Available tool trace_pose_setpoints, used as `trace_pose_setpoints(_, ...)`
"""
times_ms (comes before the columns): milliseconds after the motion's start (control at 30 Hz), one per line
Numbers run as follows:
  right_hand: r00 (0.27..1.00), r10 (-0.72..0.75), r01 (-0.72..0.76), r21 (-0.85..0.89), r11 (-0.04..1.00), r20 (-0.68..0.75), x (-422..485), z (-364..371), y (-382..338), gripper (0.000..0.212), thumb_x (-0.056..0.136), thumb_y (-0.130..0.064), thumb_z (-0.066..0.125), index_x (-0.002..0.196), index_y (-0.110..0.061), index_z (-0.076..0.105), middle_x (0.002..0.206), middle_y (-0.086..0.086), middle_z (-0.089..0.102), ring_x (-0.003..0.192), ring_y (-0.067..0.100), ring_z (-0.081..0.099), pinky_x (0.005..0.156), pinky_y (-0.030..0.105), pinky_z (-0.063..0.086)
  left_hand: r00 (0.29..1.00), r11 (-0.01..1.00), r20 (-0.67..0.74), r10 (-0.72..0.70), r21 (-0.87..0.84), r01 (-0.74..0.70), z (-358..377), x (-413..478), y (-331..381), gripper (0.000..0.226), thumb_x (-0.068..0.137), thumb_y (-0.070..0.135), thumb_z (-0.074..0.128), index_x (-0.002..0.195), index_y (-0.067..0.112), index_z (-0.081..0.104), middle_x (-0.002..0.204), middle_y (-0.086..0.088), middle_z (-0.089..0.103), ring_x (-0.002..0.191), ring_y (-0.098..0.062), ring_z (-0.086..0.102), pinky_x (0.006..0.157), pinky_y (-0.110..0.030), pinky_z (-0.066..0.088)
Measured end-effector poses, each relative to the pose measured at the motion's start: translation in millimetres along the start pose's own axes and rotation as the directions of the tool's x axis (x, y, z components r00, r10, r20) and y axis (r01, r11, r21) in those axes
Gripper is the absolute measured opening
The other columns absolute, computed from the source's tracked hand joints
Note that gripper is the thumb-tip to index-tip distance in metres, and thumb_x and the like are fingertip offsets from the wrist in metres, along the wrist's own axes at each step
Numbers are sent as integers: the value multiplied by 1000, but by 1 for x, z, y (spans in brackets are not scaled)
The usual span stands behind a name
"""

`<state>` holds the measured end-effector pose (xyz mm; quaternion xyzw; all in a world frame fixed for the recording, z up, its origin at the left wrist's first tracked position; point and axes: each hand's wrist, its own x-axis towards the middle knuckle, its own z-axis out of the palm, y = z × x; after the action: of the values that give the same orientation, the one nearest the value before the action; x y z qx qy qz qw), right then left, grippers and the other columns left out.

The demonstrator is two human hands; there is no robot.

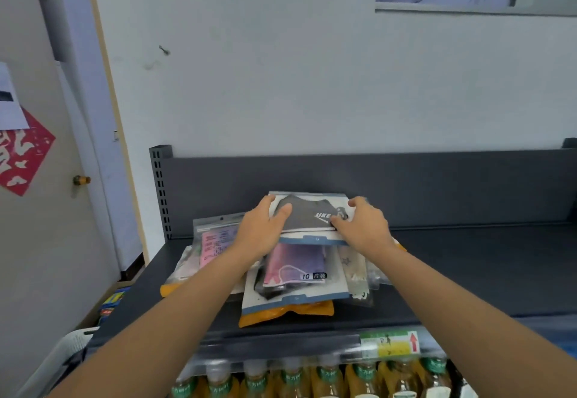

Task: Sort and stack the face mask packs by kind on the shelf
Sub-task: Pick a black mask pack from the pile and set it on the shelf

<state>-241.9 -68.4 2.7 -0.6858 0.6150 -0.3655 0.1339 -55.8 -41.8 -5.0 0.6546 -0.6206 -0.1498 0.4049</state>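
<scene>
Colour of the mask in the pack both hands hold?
Dark grey with white lettering: the mask in the held pack. Head view shows it best.

Open room right, crowding left of centre.

Bare run of shelf [468,272] right of the pile of packs [296,268], clear from near lip to far. Walled at the far side by the upright back panel [437,188], at far left by the slotted post [160,194]. Above the pile, filled by both forearms, with left hand [262,229] and right hand [362,226] gripping the grey pack [309,216]. Under the near lip, crammed with bottles [327,375].
</scene>
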Motion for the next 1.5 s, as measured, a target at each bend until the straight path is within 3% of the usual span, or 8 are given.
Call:
trace_pose_setpoints(200,989,46,-45,13,999,-142,-31,-43,24,44,93,-32,57,128,-8,47,113,12,62,92,25,61,72,35,51,992,990,36,123,-81,-119,30,-14,37,57,98,47,44,149,23,32,150,-6,44,135,-26,43,109,-41,37)
trace_pose_setpoints(367,964,143,-148,-9,989,-226,-57,-90,60,45,92,-28,59,130,-7,46,121,13,60,100,25,57,71,28,40,971,970,123,203,-160,-183,67,-28,75,58,97,46,47,148,24,33,151,-5,42,134,-25,44,108,-40,38)
trace_pose_setpoints(600,935,197,-201,15,979,-296,-71,-151,115,50,91,-27,60,134,-6,44,125,13,58,109,27,57,75,26,39,943,956,221,247,-213,-200,123,-51,137,66,90,41,62,147,23,34,142,-5,50,122,-25,52,98,-36,46)
trace_pose_setpoints(867,951,168,-174,-2,985,-259,-62,-222,207,50,91,-27,61,132,-6,44,126,11,57,110,26,55,76,24,38,943,971,234,236,-103,-218,203,-65,218,69,85,37,67,146,21,37,141,-5,52,122,-25,53,86,-27,39)
trace_pose_setpoints(1033,958,164,-171,-7,985,-236,-49,-258,262,51,90,-25,62,133,-7,43,128,10,56,113,25,54,81,25,39,932,969,268,246,-74,-235,248,-71,262,56,85,35,66,137,25,47,132,0,57,96,-14,51,79,-28,42)
trace_pose_setpoints(1200,962,169,-184,-54,981,-215,-29,-282,303,48,89,-27,63,129,-8,45,125,11,55,109,25,55,83,28,42,913,964,325,248,13,-266,287,-62,292,54,86,38,65,136,23,51,135,-2,56,117,-21,55,90,-28,43)
trace_pose_setpoints(1367,958,191,-214,-90,973,-215,-4,-292,340,41,89,-31,61,121,-9,49,120,11,56,105,25,55,80,27,40,894,948,356,272,59,-312,325,-38,313,50,87,39,63,134,23,53,133,-1,57,114,-20,56,87,-28,45)
trace_pose_setpoints(1500,954,201,-236,-146,961,-220,23,-299,363,43,91,-32,59,124,-8,48,122,12,55,107,27,55,86,31,43,875,938,384,295,57,-342,355,-9,324,53,87,40,62,136,24,52,135,1,55,116,-20,55,84,-26,43)
